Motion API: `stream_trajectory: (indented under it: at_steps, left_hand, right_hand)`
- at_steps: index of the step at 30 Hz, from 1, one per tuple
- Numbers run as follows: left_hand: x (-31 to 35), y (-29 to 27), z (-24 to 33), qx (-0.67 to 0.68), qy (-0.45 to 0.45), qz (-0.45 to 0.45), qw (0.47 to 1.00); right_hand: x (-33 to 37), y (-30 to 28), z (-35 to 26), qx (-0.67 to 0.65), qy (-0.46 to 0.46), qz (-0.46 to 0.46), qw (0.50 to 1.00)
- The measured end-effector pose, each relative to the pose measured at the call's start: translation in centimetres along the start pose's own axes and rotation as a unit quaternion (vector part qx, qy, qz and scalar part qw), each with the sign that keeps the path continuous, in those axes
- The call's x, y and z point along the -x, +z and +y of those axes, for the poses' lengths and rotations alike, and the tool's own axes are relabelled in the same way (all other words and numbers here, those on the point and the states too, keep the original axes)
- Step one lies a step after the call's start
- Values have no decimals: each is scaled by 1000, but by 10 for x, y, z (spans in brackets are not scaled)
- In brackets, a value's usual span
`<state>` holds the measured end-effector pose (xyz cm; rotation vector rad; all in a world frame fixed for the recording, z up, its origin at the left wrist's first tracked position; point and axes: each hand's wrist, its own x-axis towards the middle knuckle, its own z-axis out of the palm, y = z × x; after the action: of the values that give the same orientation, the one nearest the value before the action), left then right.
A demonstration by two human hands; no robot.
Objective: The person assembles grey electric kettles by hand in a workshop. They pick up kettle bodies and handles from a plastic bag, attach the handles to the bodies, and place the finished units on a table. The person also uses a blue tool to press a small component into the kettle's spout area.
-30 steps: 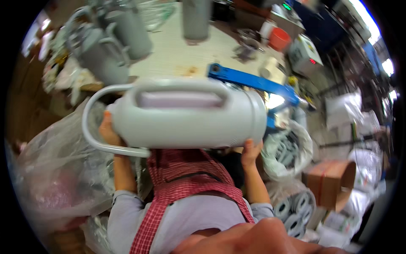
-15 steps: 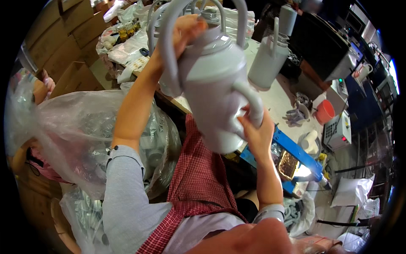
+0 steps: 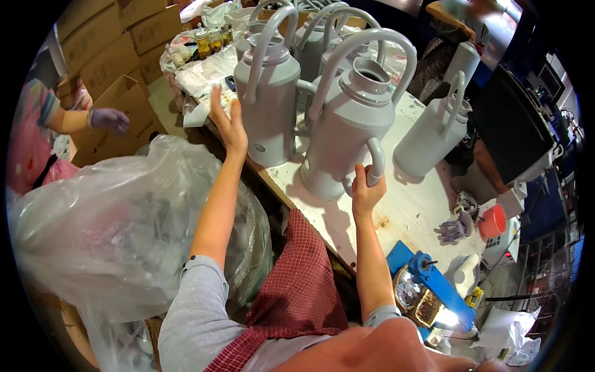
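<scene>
A pale grey vacuum jug (image 3: 347, 139) with a tall carrying loop and an uncovered mouth stands on the white worktable (image 3: 378, 232), leaning slightly in the view. My right hand (image 3: 369, 193) is closed around its side handle. Off to the left, my left hand (image 3: 230, 127) is raised with its fingers stretched out and holds nothing. It is beside another grey jug (image 3: 271, 108), which stands at the table's left edge; whether they touch I cannot tell. Several similar jugs are crowded behind these two, partly hidden. One more grey jug (image 3: 429, 142) stands apart on the right.
A big clear plastic bag (image 3: 118, 229) bulges at the left, near a co-worker's purple-gloved hand (image 3: 110, 120). Another person stands at the far right beside a jug (image 3: 463, 62). Nearer lie a blue metal fixture (image 3: 443, 282), a red cup (image 3: 493, 221) and a glove (image 3: 453, 230).
The jug has come down from in front of me onto the table. My left hand has let go of its upper part and moved left; my right hand keeps the side handle.
</scene>
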<state>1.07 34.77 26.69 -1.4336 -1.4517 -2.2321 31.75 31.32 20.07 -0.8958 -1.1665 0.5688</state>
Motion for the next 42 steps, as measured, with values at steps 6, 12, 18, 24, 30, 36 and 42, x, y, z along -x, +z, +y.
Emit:
stream_trajectory:
  at_steps: [6,12,18,24,30,36,42]
  left_hand:
    - [39,27,-108,47,-62,-87,993]
    - [42,58,-120,-83,-63,-125,987]
    - [47,60,-143,-103,-51,-188,975]
    - [85,9,-89,87,-253,-104,958]
    - [142,-9,42,229,-212,-184,932]
    - [124,-14,102,307,-212,-255,892]
    - [88,9,167,430,-213,-356,802]
  right_hand:
    - [-21,45,26,-31,28,-24,999]
    - [-37,79,26,16,16,-47,999]
    - [-58,56,22,48,29,-163,985]
    - [-224,-9,-44,299,-224,165,913]
    - [-292,-115,-31,340,-67,24,938]
    - [-185,-107,-191,237,-260,44,935]
    - [-82,-108,-229,258,-195,-101,941]
